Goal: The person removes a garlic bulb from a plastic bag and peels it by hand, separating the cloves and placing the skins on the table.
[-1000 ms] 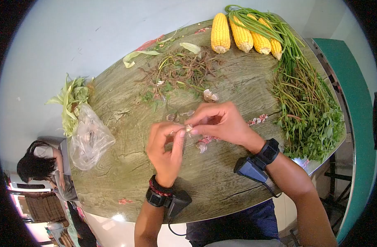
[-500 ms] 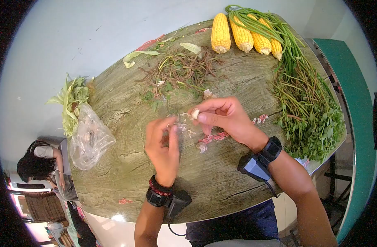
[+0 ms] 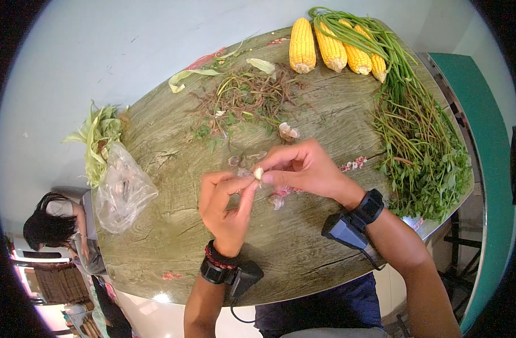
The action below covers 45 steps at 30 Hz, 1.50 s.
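A small whitish garlic clove (image 3: 258, 173) is pinched between the fingertips of both hands over the middle of the table. My right hand (image 3: 306, 172) holds it from the right with thumb and index finger. My left hand (image 3: 227, 205) meets it from the left, its thumb and fingertips pressed together at the clove. Thin papery skins lie on the table just beyond and below the fingers. A piece of garlic bulb (image 3: 289, 132) rests behind my right hand, and another pale skin piece (image 3: 277, 201) lies beneath it.
Brown stems and scraps (image 3: 252, 93) lie at the back of the wooden table (image 3: 173, 242). Yellow corn cobs (image 3: 302, 48) and long green stems (image 3: 416, 129) line the right side. A clear plastic bag (image 3: 123, 191) and husks (image 3: 100, 132) sit left. A person (image 3: 52, 222) is at far left.
My right hand has moved down and left with the clove, and my left hand has come in to meet it. The left fingers, apart from the clove before, now touch it.
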Each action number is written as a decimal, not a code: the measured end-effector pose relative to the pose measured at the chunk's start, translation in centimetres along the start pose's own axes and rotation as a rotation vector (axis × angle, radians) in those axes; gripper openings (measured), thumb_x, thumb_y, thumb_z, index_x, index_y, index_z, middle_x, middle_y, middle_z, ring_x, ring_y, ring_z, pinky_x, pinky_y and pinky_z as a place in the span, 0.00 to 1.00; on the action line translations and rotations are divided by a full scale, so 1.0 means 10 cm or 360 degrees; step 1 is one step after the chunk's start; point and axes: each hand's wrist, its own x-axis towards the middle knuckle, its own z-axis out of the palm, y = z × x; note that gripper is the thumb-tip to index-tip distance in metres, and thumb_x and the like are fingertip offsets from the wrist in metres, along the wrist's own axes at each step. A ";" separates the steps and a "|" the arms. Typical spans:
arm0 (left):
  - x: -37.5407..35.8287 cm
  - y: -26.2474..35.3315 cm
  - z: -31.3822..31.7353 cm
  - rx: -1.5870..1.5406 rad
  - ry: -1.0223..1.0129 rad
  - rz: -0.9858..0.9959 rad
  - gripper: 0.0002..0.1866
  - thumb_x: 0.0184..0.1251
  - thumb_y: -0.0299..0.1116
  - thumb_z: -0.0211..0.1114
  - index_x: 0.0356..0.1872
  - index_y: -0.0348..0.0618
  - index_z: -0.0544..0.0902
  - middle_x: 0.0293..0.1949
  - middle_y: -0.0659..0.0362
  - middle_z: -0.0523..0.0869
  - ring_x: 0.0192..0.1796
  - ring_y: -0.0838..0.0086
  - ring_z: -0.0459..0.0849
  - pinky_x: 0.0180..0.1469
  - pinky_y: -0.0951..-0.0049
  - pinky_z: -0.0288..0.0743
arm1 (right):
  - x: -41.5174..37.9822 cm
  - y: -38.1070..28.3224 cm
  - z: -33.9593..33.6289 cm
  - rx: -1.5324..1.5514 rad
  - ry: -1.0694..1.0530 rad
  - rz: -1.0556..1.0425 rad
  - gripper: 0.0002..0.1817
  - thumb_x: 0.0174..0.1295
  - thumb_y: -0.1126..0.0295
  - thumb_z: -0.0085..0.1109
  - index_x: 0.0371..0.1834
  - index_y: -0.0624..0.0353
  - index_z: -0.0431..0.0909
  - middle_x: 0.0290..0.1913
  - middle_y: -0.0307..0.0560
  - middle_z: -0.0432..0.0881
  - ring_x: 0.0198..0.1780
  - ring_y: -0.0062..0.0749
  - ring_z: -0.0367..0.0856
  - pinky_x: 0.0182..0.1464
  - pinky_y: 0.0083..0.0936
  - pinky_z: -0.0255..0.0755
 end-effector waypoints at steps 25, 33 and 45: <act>0.02 0.03 0.03 -0.0311 -0.0101 -0.0249 0.10 0.57 0.18 0.69 0.41 0.37 0.85 0.40 0.56 0.84 0.37 0.75 0.82 0.36 0.79 0.77 | 0.04 0.04 -0.01 -0.0262 0.0168 -0.0414 0.10 0.54 0.74 0.72 0.40 0.58 0.86 0.36 0.36 0.85 0.32 0.13 0.78 0.32 0.14 0.72; 0.02 0.03 0.03 -0.0356 -0.0134 -0.0295 0.09 0.58 0.17 0.68 0.40 0.35 0.85 0.38 0.55 0.86 0.38 0.76 0.84 0.38 0.79 0.77 | 0.02 0.02 0.00 -0.0482 0.0251 -0.0517 0.09 0.50 0.77 0.72 0.36 0.59 0.85 0.35 0.39 0.83 0.37 0.20 0.79 0.37 0.20 0.73; -0.02 -0.01 0.04 -0.0415 -0.0154 -0.0467 0.08 0.59 0.18 0.67 0.39 0.36 0.86 0.38 0.57 0.87 0.37 0.79 0.84 0.38 0.80 0.78 | 0.02 0.01 0.00 -0.0623 0.0269 -0.0583 0.09 0.47 0.78 0.73 0.33 0.57 0.88 0.32 0.40 0.83 0.36 0.24 0.79 0.38 0.22 0.72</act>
